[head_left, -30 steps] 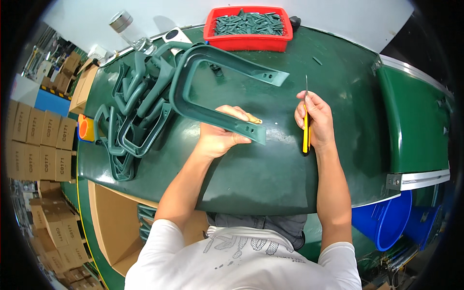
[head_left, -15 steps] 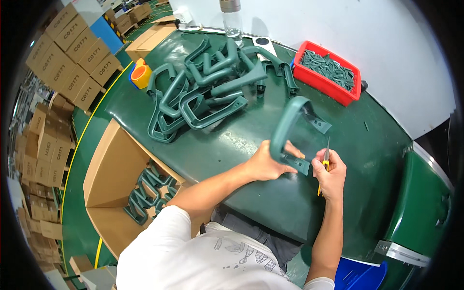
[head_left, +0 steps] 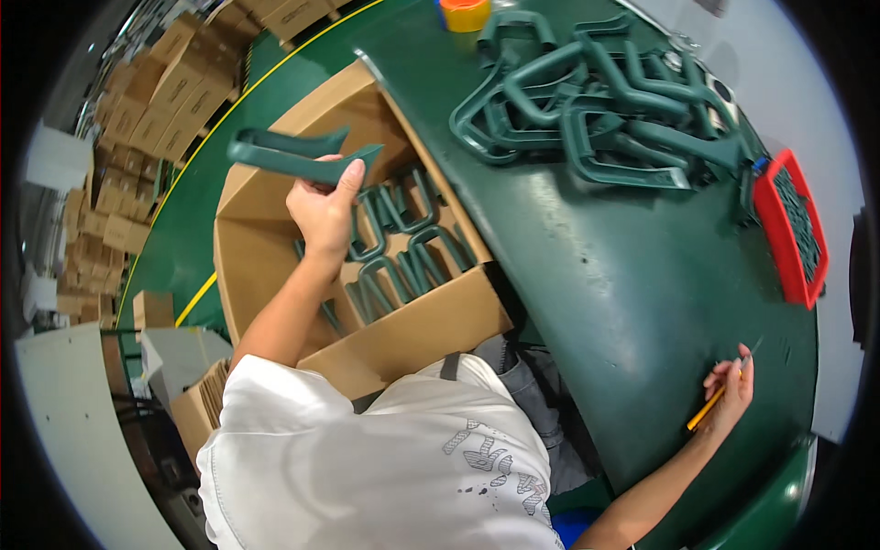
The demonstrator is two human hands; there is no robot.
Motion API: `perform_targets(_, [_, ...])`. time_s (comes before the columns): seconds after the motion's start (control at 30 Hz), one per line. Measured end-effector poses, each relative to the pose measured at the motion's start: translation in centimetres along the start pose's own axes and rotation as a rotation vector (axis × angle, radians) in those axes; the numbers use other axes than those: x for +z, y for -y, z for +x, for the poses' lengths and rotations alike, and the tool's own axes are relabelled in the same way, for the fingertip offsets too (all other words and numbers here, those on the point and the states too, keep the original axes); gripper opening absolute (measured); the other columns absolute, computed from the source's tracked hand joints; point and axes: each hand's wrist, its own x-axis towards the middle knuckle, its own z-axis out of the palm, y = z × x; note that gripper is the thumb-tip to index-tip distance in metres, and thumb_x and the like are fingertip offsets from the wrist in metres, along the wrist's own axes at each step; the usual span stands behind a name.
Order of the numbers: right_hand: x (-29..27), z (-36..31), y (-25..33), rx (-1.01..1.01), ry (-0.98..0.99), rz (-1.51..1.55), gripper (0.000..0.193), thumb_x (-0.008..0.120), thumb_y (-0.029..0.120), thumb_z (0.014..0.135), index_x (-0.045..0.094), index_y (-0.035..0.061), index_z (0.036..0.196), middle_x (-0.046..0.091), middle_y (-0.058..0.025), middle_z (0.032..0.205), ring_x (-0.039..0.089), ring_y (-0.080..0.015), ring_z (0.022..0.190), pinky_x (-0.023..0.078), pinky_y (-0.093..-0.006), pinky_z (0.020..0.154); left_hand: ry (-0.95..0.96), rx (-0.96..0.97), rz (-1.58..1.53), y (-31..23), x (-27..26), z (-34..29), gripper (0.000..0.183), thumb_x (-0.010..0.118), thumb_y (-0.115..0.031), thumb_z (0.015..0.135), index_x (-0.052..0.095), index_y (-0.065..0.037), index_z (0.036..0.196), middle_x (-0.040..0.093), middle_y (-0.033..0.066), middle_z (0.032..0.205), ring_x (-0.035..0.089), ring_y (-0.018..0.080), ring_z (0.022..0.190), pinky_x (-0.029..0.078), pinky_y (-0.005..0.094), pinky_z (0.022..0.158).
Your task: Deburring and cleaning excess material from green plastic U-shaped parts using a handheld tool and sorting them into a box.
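- Green handle [head_left: 286, 163], one: bent like a U, in the upper left of the frame, raised over the left wall of the carton; bend to the left, two ends to the right.
- Left hand [head_left: 324, 213], one: thumb and fingers closed on the handle near one end; bend unsupported. Risk: the handle could swivel or slip, the grip being so far from the bend.
- Carton [head_left: 412, 325], open, left of centre. Risk: a lowered handle could catch on its wall.
- Boxed handles [head_left: 429, 197], several, inside the carton. Risk: knocks or scuffs, from hard parts lying close together.
- Right hand [head_left: 731, 396], one, lower right: fingers curled around a yellow knife [head_left: 704, 411], thin tip toward the upper right. Risk: a nick to skin or table [head_left: 568, 302], should the bare tip swing.
- Handle heap [head_left: 632, 96], tangled, upper right. Obstacle: pieces interlock; pulling one may drag others.
- Red tub [head_left: 779, 243] of green scraps [head_left: 796, 215], right edge, beside the heap.
- Orange cup [head_left: 466, 16], top edge.
- Stacked boxes [head_left: 179, 82], upper left, beyond the carton.
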Motion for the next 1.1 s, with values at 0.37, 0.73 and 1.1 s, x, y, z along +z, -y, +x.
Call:
perform_targets(0.37, [-1.8,0.1,-1.4,-0.078,-0.105,0.105,0.034,0.046,0.021,0.097,0.048,-0.0002,0.123,0.055,-0.0030,0.076,0.049,-0.0065,0.059,0.035,-0.0154,0.048,0.252,-1.122,0.779,17.2,-13.6,-3.4,0.021,0.076,-0.008,0.068,0.063,0.008,0.073,0.060,0.0145,0.062,0.057,0.0196,0.042,0.049,0.0284,0.035])
perform_targets(0.73, [-0.8,-0.2,-0.8,-0.091,-0.155,0.103,0.034,0.044,0.022,0.098,0.046,-0.0008,0.123,0.053,-0.0042,0.076,0.042,-0.0053,0.056,0.030,-0.0154,0.045,0.147,-1.331,0.681,21.9,-16.6,-8.5,0.019,0.074,-0.006,0.068,0.065,0.009,0.077,0.065,0.0156,0.076,0.063,0.0218,0.051,0.055,0.0282,0.044])
perform_targets(1.1, [-2.0,0.3,-1.7,-0.127,-0.135,0.107,0.034,0.043,0.021,0.098,0.046,-0.0024,0.123,0.052,-0.0046,0.076,0.038,-0.0054,0.055,0.028,-0.0165,0.044,0.125,-1.266,0.813,21.6,-19.1,-7.4,0.019,0.071,-0.003,0.069,0.064,0.011,0.081,0.064,0.0164,0.077,0.063,0.0234,0.054,0.055,0.0304,0.041])
